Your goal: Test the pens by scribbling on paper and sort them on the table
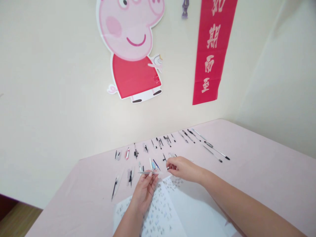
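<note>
My left hand [144,191] pinches a thin clear pen barrel [147,172] at its fingertips, held level above the pink table [259,171]. My right hand [184,168] is curled, its fingers pinched on a small dark piece that I cannot make out, a little to the right of the barrel's end. Both hands hover over a white sheet of paper [172,210] covered in scribbled marks. Just beyond my hands lie several loose pen parts [154,164].
Rows of pens, caps and refills [163,142] lie along the table's far side, with whole black pens [216,150] at the right. A cartoon pig cutout [133,49] and a red banner [212,49] hang on the wall behind.
</note>
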The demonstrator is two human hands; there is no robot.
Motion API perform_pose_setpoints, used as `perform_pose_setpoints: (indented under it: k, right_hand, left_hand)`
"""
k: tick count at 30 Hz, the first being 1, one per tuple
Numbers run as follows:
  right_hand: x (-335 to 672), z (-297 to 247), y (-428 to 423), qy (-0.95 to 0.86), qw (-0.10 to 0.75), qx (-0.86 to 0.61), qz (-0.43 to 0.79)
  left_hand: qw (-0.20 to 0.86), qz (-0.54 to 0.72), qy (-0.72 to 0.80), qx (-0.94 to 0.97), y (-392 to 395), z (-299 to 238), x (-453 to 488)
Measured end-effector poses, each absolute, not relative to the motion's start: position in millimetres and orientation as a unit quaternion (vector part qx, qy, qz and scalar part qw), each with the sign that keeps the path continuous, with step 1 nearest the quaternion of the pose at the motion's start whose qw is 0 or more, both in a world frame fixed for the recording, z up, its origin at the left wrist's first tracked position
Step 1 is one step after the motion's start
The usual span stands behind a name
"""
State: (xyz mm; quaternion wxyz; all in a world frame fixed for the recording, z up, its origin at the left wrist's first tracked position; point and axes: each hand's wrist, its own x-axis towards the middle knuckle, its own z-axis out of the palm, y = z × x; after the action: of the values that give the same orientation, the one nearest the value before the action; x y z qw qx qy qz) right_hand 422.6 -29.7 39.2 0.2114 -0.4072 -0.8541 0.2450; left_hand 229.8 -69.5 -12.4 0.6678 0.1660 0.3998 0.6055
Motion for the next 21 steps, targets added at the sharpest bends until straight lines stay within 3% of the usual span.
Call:
perform_pose_setpoints:
  k: [21]
  right_hand:
    - [406.8, 22.6, -36.3, -0.824, 0.253, -0.404, 0.306]
  left_hand:
    - [0.668, 0.603, 0.396, 0.181, -69.4, -13.5, 230.7]
